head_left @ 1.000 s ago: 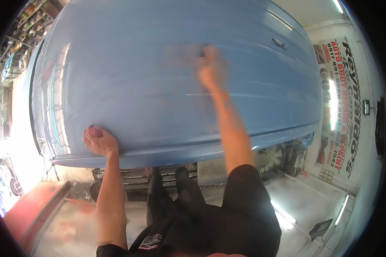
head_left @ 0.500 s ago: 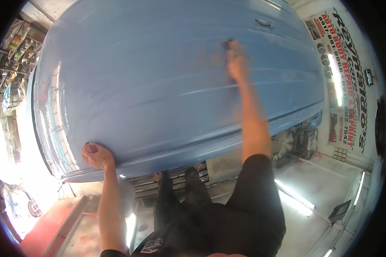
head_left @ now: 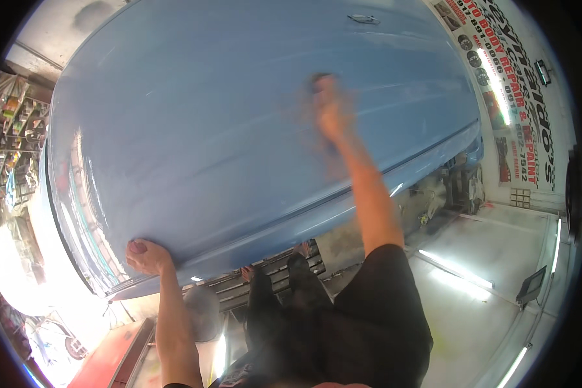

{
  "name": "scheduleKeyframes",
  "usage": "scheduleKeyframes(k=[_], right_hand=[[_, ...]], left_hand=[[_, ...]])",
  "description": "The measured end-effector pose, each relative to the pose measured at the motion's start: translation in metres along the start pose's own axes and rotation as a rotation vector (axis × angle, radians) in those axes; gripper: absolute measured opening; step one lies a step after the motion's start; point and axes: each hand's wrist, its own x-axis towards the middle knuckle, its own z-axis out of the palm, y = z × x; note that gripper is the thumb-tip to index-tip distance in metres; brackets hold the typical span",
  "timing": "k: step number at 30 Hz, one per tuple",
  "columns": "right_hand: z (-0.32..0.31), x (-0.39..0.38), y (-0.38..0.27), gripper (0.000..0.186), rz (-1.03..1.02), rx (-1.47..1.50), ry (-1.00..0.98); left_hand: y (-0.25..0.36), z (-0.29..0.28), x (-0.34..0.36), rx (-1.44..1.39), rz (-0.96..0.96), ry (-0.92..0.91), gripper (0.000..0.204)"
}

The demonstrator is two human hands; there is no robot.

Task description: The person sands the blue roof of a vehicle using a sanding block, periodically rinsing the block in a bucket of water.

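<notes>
A glossy blue car roof panel (head_left: 207, 136) fills most of the view. On its middle right, my right hand (head_left: 333, 116) presses a small dark pad (head_left: 320, 79) against the paint, its fingers smeared by motion. What kind of pad it is, I cannot make out. At the panel's near left corner rests my left hand (head_left: 152, 258), fingers curled round a small reddish-purple lump (head_left: 136, 247). That lump's underside is hidden by the hand and the panel.
A small handle-like fitting (head_left: 364, 19) lies on the panel's far side. Slatted steps (head_left: 271, 275) are under my feet, beside a grey rounded object (head_left: 202, 313). A red cabinet (head_left: 113, 352) stands low left, cluttered shelves (head_left: 19, 129) at far left, and a printed banner (head_left: 504, 84) hangs right.
My right hand with the dark pad has moved nearer to me over the panel. My left hand keeps to about the same spot. The whole view has tilted slightly.
</notes>
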Motion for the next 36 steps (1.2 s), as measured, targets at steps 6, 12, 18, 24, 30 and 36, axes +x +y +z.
scheduleKeyframes(k=[6, 12, 18, 24, 30, 36], right_hand=[[0.005, 0.014, 0.041, 0.039, 0.063, -0.493, 0.027], [-0.071, 0.019, 0.029, 0.039, 0.209, -0.288, -0.227], [0.018, -0.011, -0.010, 0.042, -0.094, -0.286, -0.075], [-0.049, 0.039, 0.109, 0.037, 0.328, -0.549, -0.089], [0.043, 0.013, -0.069, 0.037, -0.322, -0.042, -0.025], [-0.039, 0.054, 0.078, 0.032, 0.277, -0.181, 0.089]], left_hand=[[-0.014, 0.009, 0.001, -0.025, 0.031, -0.013, 0.029], [-0.005, 0.005, 0.000, 0.008, 0.028, 0.012, 0.027], [-0.020, 0.010, 0.017, 0.002, 0.085, 0.065, 0.027], [-0.001, 0.011, -0.002, -0.008, 0.083, 0.015, 0.027], [-0.022, 0.002, 0.022, 0.001, 0.041, 0.074, 0.029], [-0.007, 0.009, 0.005, 0.014, 0.068, 0.034, 0.031]])
